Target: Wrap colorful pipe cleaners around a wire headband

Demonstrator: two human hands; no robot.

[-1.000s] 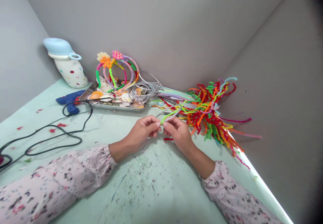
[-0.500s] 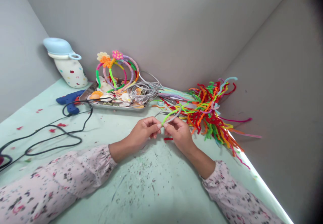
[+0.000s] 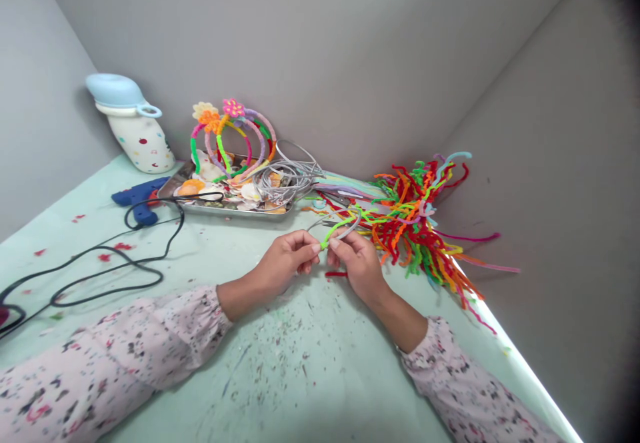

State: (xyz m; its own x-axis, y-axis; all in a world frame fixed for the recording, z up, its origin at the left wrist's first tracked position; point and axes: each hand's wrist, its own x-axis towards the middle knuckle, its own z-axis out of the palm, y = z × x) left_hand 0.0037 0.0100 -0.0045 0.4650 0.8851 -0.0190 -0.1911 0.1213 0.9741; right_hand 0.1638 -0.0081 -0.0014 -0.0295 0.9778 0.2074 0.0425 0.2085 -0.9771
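Note:
My left hand (image 3: 286,258) and my right hand (image 3: 361,262) meet low over the table, thumbs and fingertips pinched close together. A lime-green pipe cleaner (image 3: 332,230) rises from between the fingertips and leans up to the right. My left hand grips its lower end, where a short green part shows. Beside it a grey hoop (image 3: 353,227), thin like a bare headband, curves out of my right fingers. Part of the hoop is hidden by the hand. A short red piece of pipe cleaner (image 3: 335,274) lies on the table under my right hand.
A metal tray (image 3: 235,212) holds shells, decorated headbands (image 3: 220,153) and bare grey hoops (image 3: 290,180). At left are a blue glue gun (image 3: 137,198), its black cord (image 3: 105,250) and a white bottle (image 3: 143,143). A heap of pipe cleaners (image 3: 415,223) lies right, near the table edge.
My right thumb and fingers have shifted slightly up and right, leaving a small gap from my left fingertips with green showing in it. My left hand stays nearly still.

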